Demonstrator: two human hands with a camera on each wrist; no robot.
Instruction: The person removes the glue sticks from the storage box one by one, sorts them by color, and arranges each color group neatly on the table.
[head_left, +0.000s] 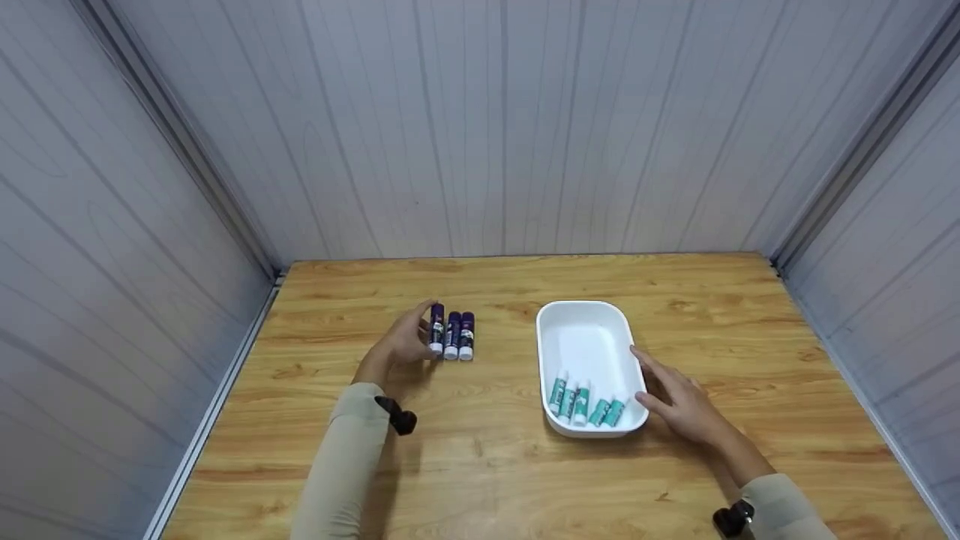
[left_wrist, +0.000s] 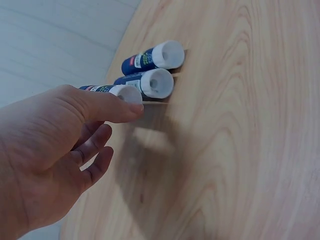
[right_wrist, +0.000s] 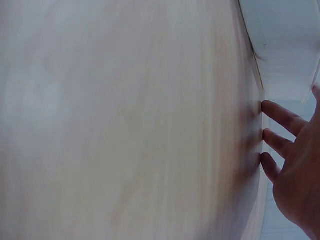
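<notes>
My right wrist view is blurred; only my fingertips (right_wrist: 272,110) and a strip of white tray wall show there. My left hand (head_left: 405,341) curls its grip round the nearest of three purple glue sticks (head_left: 451,335), thumb on its white cap; the other two lie touching, just beyond my fingers. My right hand (head_left: 679,401) rests loose, fingers apart, against the white tray (head_left: 592,337), which holds five teal glue sticks (head_left: 585,401) at its near end. Bare worktop (head_left: 487,465) lies open between both hands.
</notes>
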